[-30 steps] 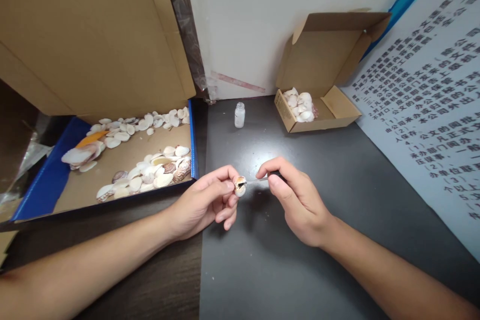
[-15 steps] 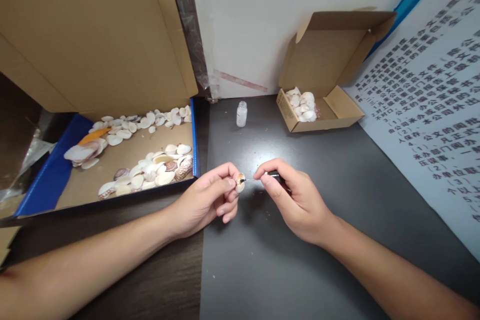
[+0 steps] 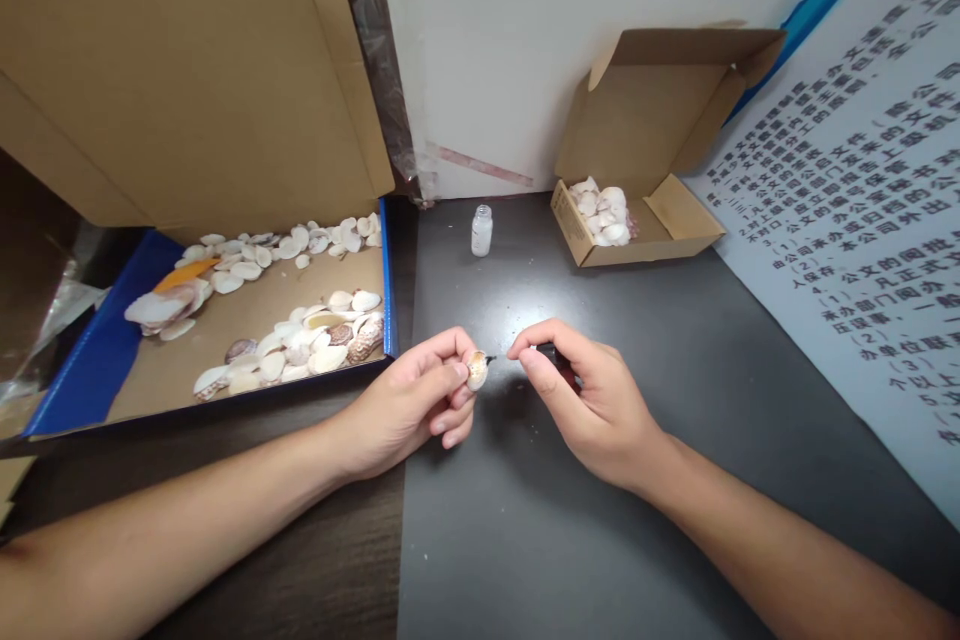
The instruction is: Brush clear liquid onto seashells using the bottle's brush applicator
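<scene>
Between the thumb and fingers of my left hand [image 3: 427,385] is a small cream and brown seashell [image 3: 477,372], held up above the grey mat. My right hand [image 3: 585,390] grips a small brush [image 3: 551,354] by its black handle. The brush's thin pale stem points left and its dark tip lies at the shell's right edge; whether it touches I cannot tell. Beyond both hands, a small clear bottle [image 3: 481,232] with whitish contents stands upright and uncapped on the mat.
A large open cardboard box [image 3: 169,375] with blue sides, at left, contains many shells [image 3: 292,345]. At the back right, a smaller open box [image 3: 660,245] contains white shells [image 3: 604,210]. A white panel [image 3: 480,60] stands behind; a printed sheet [image 3: 847,250] lies at right.
The brush tip was over the shell's inner face and is now at its right edge. My left hand has tilted the shell slightly. Both hands keep their hold.
</scene>
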`<state>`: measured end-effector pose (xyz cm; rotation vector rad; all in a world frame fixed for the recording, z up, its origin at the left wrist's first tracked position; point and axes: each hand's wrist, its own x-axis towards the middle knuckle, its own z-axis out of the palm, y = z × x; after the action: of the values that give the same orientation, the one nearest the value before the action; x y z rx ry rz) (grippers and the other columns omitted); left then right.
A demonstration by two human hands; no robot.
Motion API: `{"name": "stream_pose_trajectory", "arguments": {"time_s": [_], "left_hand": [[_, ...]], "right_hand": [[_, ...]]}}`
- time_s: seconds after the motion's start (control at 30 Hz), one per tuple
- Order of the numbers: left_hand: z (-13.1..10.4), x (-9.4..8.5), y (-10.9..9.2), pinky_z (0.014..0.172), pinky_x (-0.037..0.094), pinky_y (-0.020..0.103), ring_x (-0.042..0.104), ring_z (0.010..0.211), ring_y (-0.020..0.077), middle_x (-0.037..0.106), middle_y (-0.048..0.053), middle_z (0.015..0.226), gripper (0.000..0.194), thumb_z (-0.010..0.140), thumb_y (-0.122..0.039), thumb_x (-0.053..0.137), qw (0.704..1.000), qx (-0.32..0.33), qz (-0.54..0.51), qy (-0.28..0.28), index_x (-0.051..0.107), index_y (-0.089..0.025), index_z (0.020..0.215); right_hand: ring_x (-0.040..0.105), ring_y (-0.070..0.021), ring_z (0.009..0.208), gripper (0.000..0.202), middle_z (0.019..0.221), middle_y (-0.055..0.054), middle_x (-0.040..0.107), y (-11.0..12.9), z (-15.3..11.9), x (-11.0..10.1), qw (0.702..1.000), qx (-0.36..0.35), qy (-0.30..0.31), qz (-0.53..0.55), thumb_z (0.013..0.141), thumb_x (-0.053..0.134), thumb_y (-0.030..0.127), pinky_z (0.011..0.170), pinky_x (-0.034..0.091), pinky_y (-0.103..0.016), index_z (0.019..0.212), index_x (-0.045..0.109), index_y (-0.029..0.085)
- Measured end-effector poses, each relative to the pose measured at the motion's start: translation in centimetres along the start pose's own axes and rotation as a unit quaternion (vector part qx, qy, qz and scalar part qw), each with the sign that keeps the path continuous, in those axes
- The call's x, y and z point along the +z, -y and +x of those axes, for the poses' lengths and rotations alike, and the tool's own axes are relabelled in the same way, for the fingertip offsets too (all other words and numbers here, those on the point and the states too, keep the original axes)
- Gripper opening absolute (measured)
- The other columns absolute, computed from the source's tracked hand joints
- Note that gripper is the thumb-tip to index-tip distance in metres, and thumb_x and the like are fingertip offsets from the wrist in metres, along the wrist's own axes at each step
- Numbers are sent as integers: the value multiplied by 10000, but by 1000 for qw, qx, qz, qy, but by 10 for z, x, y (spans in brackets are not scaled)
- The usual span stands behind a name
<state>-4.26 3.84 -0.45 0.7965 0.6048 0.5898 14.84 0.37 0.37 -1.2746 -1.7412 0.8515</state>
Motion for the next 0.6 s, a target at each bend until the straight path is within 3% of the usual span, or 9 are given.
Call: {"name": "stream_pose_trajectory", "arguments": {"time_s": [0.13, 0.6], "left_hand": [[-1, 0, -1, 466, 386, 182, 319, 429, 32, 452, -76, 605, 178, 883, -288, 606, 1000, -5, -4, -1, 493, -178, 800], [-1, 0, -1, 466, 372, 184, 327, 437, 33, 458, -69, 624, 177, 890, -287, 594, 1000, -4, -4, -2, 488, -177, 801]], "right_hand": [[381, -84, 443, 133, 573, 68, 429, 0, 1, -1, 999, 1, -31, 5, 968, 482, 240, 435, 318, -213, 863, 558, 210], [365, -81, 452, 152, 571, 73, 439, 2, -3, -3, 997, -64, -30, 39, 958, 478, 211, 452, 328, -218, 829, 557, 201]]}}
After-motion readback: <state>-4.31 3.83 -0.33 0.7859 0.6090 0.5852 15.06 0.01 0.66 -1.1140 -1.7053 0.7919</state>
